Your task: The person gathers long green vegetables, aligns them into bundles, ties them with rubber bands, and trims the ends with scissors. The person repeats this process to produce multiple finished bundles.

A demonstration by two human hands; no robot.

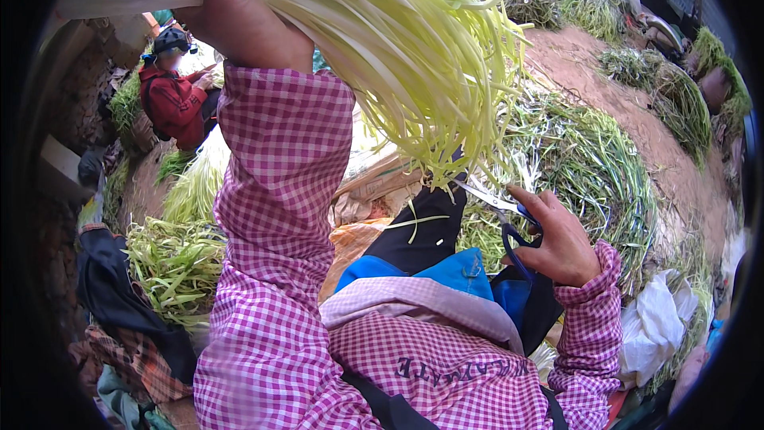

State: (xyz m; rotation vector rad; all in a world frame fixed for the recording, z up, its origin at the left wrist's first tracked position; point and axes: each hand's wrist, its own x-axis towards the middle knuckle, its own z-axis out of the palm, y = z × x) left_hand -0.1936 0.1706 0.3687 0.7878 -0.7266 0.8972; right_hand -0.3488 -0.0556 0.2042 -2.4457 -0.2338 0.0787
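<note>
A large bundle of blanched, pale yellow chive-like leaves (382,54) spans the top of the view, its thin tips drooping to the right. My left hand (230,3) grips it from above my raised forearm; the fingers are mostly hidden by the leaves and the top edge. In my right hand (558,239) are scissors (507,212) with dark blue handles. Their metal blades point up and left, at the lowest leaf tips. Below the tips, a few cut leaf pieces (415,222) lie on my dark trouser leg (391,245). A blue cloth (459,275) covers my lap.
Beyond my right hand spreads a heap of green trimmings (588,173). At left lie a pile of yellow-green leaves (173,263) and dark clothing (122,280). A co-worker in a red jacket (173,101) sits behind. A white plastic bag (653,325) rests at lower right.
</note>
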